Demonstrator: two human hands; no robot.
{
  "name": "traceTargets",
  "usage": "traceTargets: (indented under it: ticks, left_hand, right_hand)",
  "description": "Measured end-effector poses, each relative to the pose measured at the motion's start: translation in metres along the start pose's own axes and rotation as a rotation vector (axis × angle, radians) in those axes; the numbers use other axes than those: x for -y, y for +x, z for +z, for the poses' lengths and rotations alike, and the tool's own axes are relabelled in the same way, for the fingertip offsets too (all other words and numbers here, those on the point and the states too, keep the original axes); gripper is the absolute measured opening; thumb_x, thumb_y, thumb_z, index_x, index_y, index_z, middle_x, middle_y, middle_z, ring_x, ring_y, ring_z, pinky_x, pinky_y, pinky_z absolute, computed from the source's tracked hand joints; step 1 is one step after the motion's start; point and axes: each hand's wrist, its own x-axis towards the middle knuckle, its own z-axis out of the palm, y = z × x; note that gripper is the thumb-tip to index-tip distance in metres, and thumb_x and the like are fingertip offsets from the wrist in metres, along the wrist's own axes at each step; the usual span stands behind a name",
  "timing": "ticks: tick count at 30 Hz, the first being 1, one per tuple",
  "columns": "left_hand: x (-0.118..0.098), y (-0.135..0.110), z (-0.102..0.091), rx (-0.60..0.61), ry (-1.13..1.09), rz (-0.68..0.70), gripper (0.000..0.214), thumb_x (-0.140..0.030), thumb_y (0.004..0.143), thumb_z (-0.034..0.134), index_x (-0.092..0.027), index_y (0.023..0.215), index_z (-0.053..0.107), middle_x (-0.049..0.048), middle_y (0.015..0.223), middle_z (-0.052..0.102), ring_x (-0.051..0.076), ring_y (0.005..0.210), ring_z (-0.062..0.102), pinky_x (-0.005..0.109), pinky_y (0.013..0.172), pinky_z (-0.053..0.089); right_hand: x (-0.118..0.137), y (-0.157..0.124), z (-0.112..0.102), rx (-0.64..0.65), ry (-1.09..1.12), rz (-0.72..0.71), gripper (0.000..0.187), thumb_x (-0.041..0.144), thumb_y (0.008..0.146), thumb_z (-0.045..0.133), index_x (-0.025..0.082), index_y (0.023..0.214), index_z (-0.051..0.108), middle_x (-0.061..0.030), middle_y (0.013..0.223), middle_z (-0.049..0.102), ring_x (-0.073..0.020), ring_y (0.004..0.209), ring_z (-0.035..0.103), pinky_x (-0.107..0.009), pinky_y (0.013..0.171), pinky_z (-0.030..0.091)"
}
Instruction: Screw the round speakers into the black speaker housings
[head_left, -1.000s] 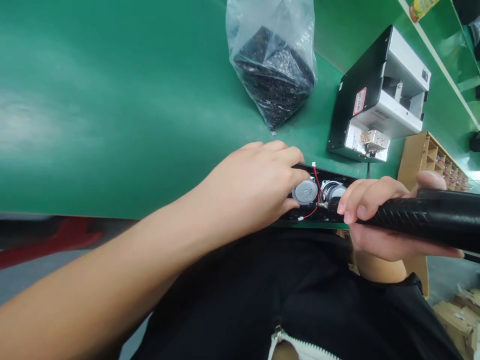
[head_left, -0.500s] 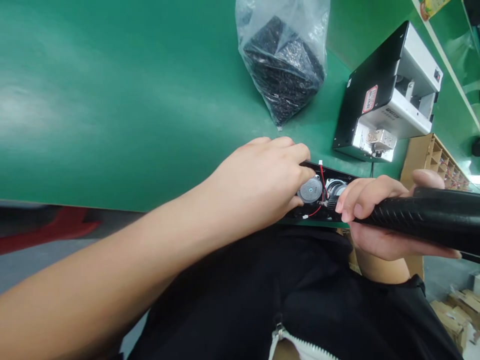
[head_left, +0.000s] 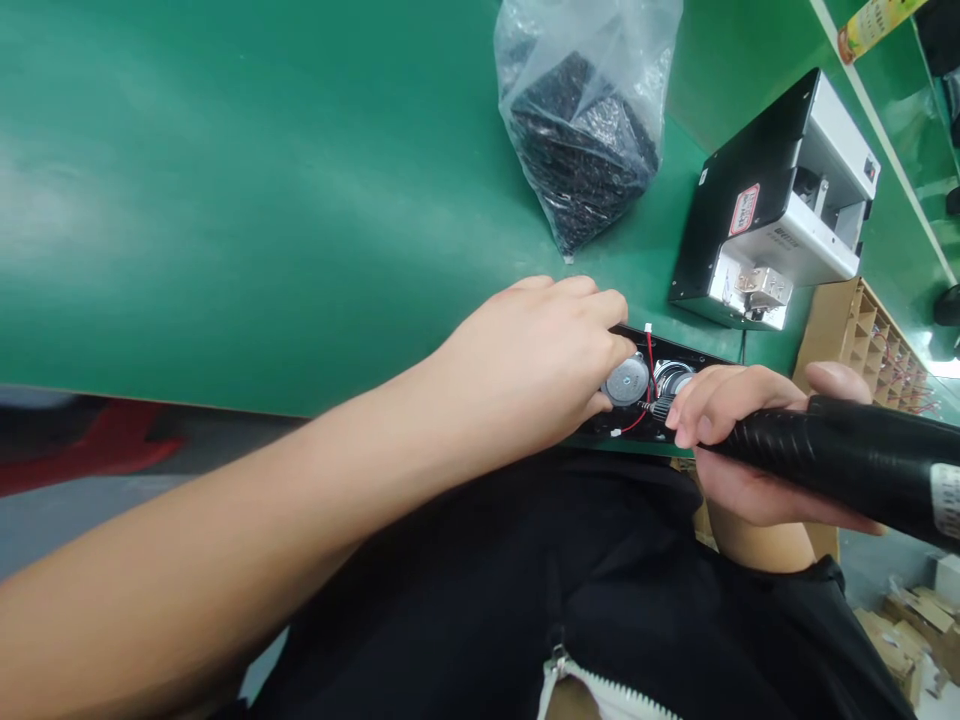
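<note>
A long black speaker housing (head_left: pixel 679 352) lies at the near edge of the green table (head_left: pixel 262 200), with two round silver speaker backs (head_left: pixel 627 380) and thin red wires inside. My left hand (head_left: pixel 525 365) is curled over its left end, fingers closed on the housing beside the left speaker. My right hand (head_left: pixel 739 440) grips a black electric screwdriver (head_left: pixel 847 460), held almost level, whose tip meets the housing between the speakers.
A clear plastic bag (head_left: pixel 585 130) of small black parts sits on the table behind the housing. A black and white screw feeder machine (head_left: pixel 780 220) stands to the right. A cardboard divider tray (head_left: pixel 862 330) is at the far right. Cardboard boxes lie on the floor.
The view has drifted a little, so the bag and the machine appear further right. The screwdriver now tilts slightly downward at its rear end. Both hands keep their hold.
</note>
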Motion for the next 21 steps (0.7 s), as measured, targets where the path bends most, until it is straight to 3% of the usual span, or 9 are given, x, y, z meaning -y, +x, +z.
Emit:
traceTargets:
  ticks: [7,10,13,16,19,21]
  left_hand:
    - [0.0,-0.004,0.002,-0.002,0.038,0.013,0.019,-0.026,0.096,0.096,-0.024,0.114,0.09,0.0105,0.137,0.089,0.04,0.127,0.08,0.052,0.101,0.063]
    - [0.0,-0.017,-0.002,-0.144,0.027,0.068,0.031,-0.022,0.103,0.089,-0.023,0.134,0.09,0.0145,0.148,0.087,0.043,0.138,0.081,0.056,0.111,0.064]
    - [-0.006,-0.031,-0.003,-0.298,0.04,0.18,0.027,-0.024,0.119,0.075,-0.025,0.144,0.087,0.0152,0.151,0.088,0.04,0.143,0.082,0.058,0.118,0.064]
    - [-0.017,-0.038,0.006,-0.419,0.023,0.251,0.022,-0.024,0.127,0.068,-0.028,0.138,0.087,0.0101,0.145,0.092,0.034,0.143,0.083,0.055,0.124,0.062]
    - [-0.027,-0.04,0.023,-0.507,-0.042,0.243,0.019,-0.021,0.125,0.072,-0.03,0.128,0.088,0.0044,0.136,0.094,0.03,0.143,0.084,0.052,0.128,0.058]
    - [-0.03,-0.04,0.031,-0.524,-0.079,0.233,0.02,-0.019,0.124,0.074,-0.032,0.121,0.089,0.0009,0.132,0.095,0.028,0.14,0.084,0.05,0.128,0.056]
  right_hand:
    - [0.009,0.014,-0.01,-0.022,0.0,0.046,0.055,0.091,0.114,0.069,0.049,0.141,0.093,0.0086,0.07,0.076,-0.017,0.044,0.066,-0.032,0.05,0.067]
    - [0.023,0.021,-0.018,-0.048,0.023,0.055,0.046,0.083,0.118,0.072,0.047,0.138,0.094,0.0085,0.069,0.072,-0.0146,0.043,0.063,-0.03,0.05,0.065]
    - [0.04,0.022,-0.017,-0.091,0.015,0.092,0.038,0.077,0.118,0.074,0.05,0.135,0.094,0.0108,0.064,0.063,-0.014,0.039,0.056,-0.032,0.049,0.062]
    - [0.053,0.018,-0.007,-0.212,0.086,0.089,0.031,0.067,0.122,0.071,0.047,0.134,0.093,0.0139,0.059,0.053,-0.0136,0.035,0.048,-0.03,0.042,0.056]
    - [0.062,0.013,0.0,-0.294,0.17,0.048,0.024,0.056,0.121,0.077,0.044,0.137,0.089,0.0155,0.057,0.044,-0.0137,0.033,0.045,-0.029,0.036,0.05]
    - [0.067,0.009,-0.001,-0.228,0.105,0.106,0.025,0.06,0.119,0.081,0.053,0.143,0.085,0.0166,0.057,0.04,-0.013,0.033,0.043,-0.028,0.036,0.051]
